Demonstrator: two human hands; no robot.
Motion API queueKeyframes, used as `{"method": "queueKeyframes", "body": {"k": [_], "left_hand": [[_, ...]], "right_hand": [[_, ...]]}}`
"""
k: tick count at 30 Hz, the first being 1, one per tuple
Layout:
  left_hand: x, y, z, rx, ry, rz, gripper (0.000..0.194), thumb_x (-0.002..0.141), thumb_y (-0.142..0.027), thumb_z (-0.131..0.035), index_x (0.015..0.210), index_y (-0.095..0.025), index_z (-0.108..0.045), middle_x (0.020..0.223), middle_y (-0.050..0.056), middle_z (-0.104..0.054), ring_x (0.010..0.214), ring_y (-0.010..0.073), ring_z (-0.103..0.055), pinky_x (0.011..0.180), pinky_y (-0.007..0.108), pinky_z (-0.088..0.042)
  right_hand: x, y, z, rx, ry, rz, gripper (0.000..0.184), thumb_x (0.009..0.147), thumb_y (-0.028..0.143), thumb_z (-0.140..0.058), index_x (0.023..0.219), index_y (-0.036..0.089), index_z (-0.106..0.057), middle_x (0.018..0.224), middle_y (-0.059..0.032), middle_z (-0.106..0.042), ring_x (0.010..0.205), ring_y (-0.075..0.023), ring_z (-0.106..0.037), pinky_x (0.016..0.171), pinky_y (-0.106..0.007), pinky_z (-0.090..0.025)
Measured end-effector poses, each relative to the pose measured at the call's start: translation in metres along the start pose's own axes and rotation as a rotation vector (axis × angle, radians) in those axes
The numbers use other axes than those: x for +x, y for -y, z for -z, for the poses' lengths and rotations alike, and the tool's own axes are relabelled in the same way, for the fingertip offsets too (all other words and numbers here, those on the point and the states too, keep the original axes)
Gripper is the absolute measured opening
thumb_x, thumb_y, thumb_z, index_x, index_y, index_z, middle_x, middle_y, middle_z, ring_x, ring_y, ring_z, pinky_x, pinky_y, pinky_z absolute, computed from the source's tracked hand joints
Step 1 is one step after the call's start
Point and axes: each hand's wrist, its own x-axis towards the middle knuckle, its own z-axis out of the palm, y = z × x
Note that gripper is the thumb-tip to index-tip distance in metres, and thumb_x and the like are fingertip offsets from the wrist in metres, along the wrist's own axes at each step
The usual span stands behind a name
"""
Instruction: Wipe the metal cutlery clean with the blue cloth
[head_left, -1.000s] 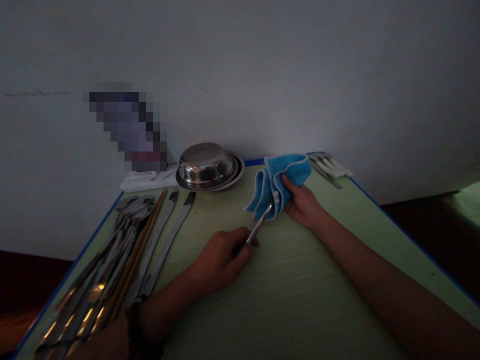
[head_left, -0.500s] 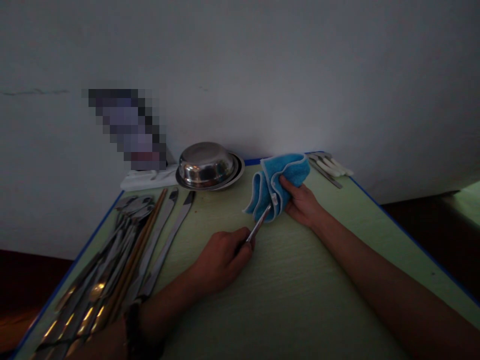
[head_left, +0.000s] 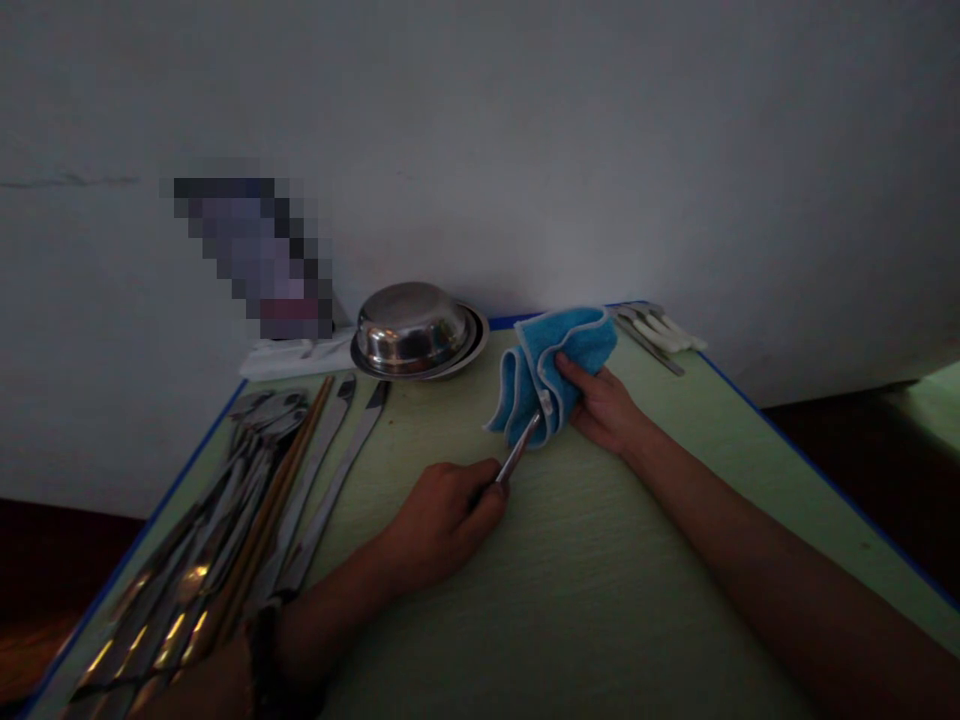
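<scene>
My left hand point(head_left: 454, 515) is closed round one end of a shiny metal utensil point(head_left: 517, 450). The utensil slants up to the right, and its far end disappears into a folded blue cloth point(head_left: 581, 338) with pale edging, so its kind cannot be told. My right hand point(head_left: 609, 412) grips this cloth from the right, thumb on top and the other fingers mostly hidden behind it. Both hands are above the middle of the pale green table point(head_left: 480, 620).
Two table knives point(head_left: 337, 480), wooden chopsticks point(head_left: 289, 475) and several metal spoons point(head_left: 270, 415) lie at the left. An upturned steel bowl point(head_left: 412, 325) rests on another dish by the wall. Several white-handled forks point(head_left: 667, 328) lie at the back right. A blurred-out panel point(head_left: 255, 260) leans at the back left.
The cloth and the utensil's far end have shifted very slightly to the left. Both hands keep their holds, and the other things stay where they were.
</scene>
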Motion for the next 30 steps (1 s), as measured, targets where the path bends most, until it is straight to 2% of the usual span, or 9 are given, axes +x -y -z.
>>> {"method": "queueKeyframes", "body": {"k": [7, 30], "left_hand": [[-0.0006, 0.0009, 0.0019, -0.043, 0.021, -0.047, 0.025, 0.084, -0.025, -0.029, 0.066, -0.017, -0.044, 0.055, -0.004, -0.043, 0.051, 0.0101, -0.042, 0.050, 0.021, -0.031], [0.0000, 0.0006, 0.0004, -0.045, 0.019, 0.002, 0.027, 0.086, -0.026, -0.030, 0.063, -0.017, -0.041, 0.053, -0.005, -0.038, 0.048, 0.0088, -0.039, 0.047, 0.020, -0.029]], "right_hand": [[-0.0004, -0.0012, 0.0020, -0.025, 0.024, 0.003, 0.018, 0.066, 0.029, -0.068, 0.081, 0.018, -0.065, 0.077, 0.0002, -0.070, 0.066, -0.0134, -0.065, 0.066, -0.026, -0.054], [-0.0009, 0.0002, -0.0013, -0.036, 0.001, 0.011, 0.023, 0.062, 0.031, -0.071, 0.081, 0.020, -0.064, 0.080, -0.0003, -0.071, 0.073, -0.0157, -0.065, 0.071, -0.029, -0.053]]}}
